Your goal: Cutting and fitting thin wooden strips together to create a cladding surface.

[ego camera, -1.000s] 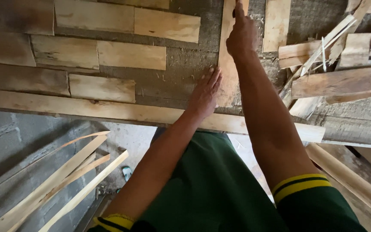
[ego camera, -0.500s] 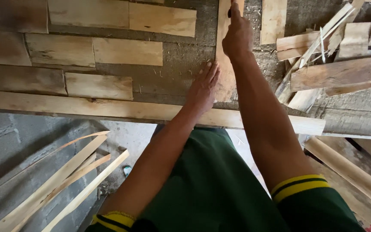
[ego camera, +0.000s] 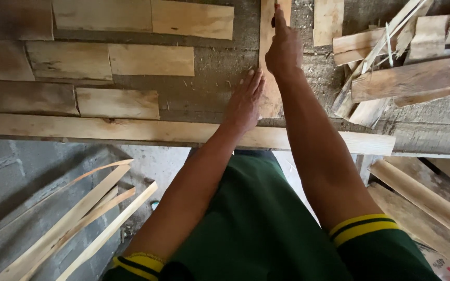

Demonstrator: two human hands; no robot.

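A narrow upright wooden plank (ego camera: 270, 99) lies on the dusty work table (ego camera: 220, 73), running away from me. My left hand (ego camera: 244, 101) lies flat with fingers together, pressing the plank's left edge near its near end. My right hand (ego camera: 283, 47) rests on the plank farther up, fingers curled with the index finger stretched forward along the wood; whether it holds a small tool I cannot tell. Both arms reach out from green sleeves with yellow and dark cuffs.
Several short rectangular boards (ego camera: 135, 60) lie in rows on the table's left. A long plank (ego camera: 131, 130) runs along the table's near edge. A heap of offcuts (ego camera: 407, 62) sits at right. Thin strips (ego camera: 79, 218) lean at lower left, boards (ego camera: 428, 203) at lower right.
The view has shifted slightly. My right hand has slid a little nearer along the plank; my left hand stays flat against its edge.
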